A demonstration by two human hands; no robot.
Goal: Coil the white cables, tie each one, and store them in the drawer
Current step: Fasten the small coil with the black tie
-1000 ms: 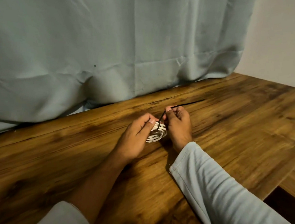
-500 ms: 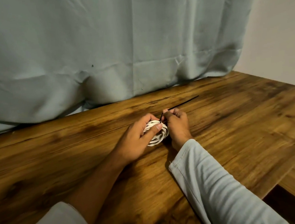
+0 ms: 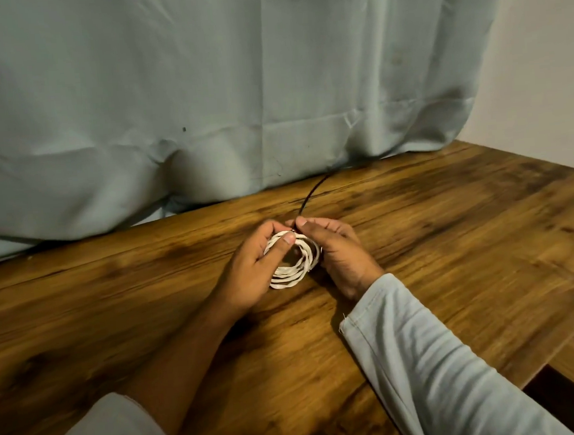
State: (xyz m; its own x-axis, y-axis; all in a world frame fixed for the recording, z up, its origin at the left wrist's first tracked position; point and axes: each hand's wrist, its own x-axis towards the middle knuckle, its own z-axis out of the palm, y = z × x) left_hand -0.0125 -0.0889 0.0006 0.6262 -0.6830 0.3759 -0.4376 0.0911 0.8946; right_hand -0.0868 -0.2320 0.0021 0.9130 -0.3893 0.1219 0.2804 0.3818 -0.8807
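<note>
Grip first. Left hand clasps the coiled white cable, thumb laid across the top loops, fingers curled round the far side. Right hand pinches the black tie between thumb and forefinger, right where it meets the top of the coil. Its palm cups the coil's right flank. Both hands are closed on something; neither is free.

Coil sits just above the table, between the two hands. We cannot tell whether its lower edge touches the wood.

What changed: a second ago the tie's free end ran low and to the right, nearly along the tabletop, and we saw the coil edge-on. Now the free end points up and away toward the curtain, and the coil has been turned so its open centre faces us, loops plainly stacked. We read this as the tie being swung round the bundle. So the tying is mid-wrap and not yet cinched. This one cable is coiled; securing it and stowing it remain.

Outward. Bare wood lies to the left, right and front of the hands, so the free end has room to sweep. The tightest side is behind, where the tie's tip comes near the curtain hem on the table's rear edge. At right the table ends below the wall. A dark gap opens at lower right past the table's corner; we cannot say whether that is the drawer.
</note>
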